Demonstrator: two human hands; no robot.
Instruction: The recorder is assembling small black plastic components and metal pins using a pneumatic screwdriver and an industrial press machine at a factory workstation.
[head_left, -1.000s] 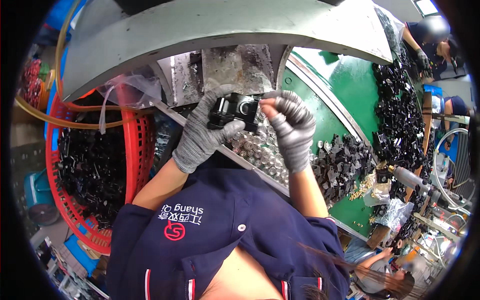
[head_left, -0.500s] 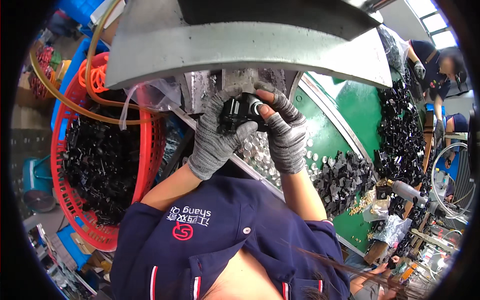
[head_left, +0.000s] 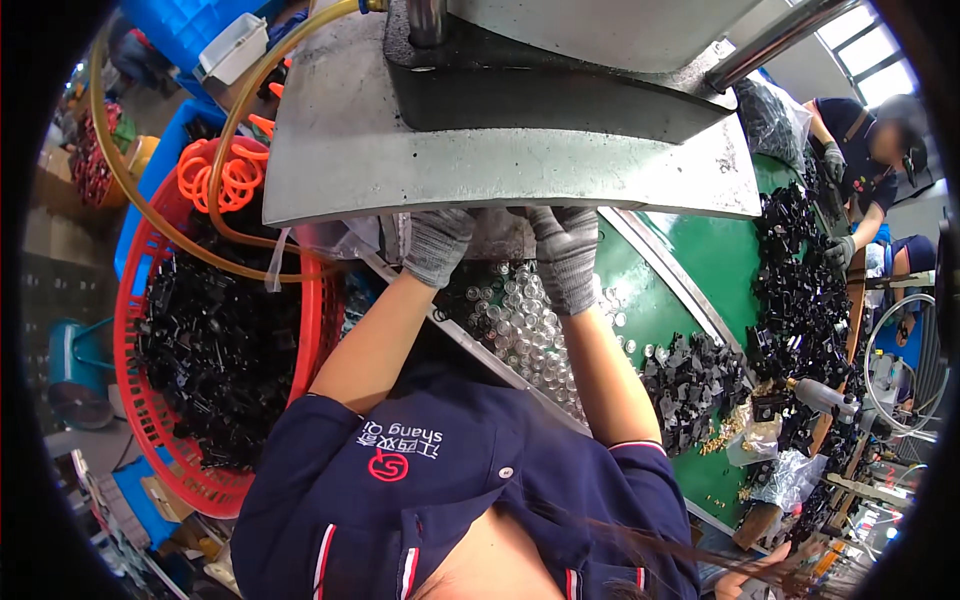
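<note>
Both of my hands reach forward beneath the curved grey metal plate of a machine [head_left: 510, 170]. My left hand [head_left: 440, 245], in a grey knit glove, shows its back and wrist; the plate's edge hides its fingers. Close to its right is my right hand [head_left: 567, 255], gloved alike, with part of the thumb side showing and the fingertips covered. Whatever the hands hold or touch under there is out of sight. Between and below the wrists lies a heap of small clear round caps [head_left: 525, 325] on the green work surface [head_left: 655, 285].
A red plastic basket [head_left: 130, 400] of black plastic parts stands at left, with orange rings [head_left: 225, 180] and a yellowish hose [head_left: 165, 225] over it. At right are heaps of black parts [head_left: 800, 290], small brass pieces [head_left: 728, 430] and a power screwdriver [head_left: 820, 395]. A co-worker [head_left: 860, 150] works far right.
My hands have moved forward under the metal plate, taking the black plastic part with a round opening out of sight. My view has shifted, showing more of the machine above.
</note>
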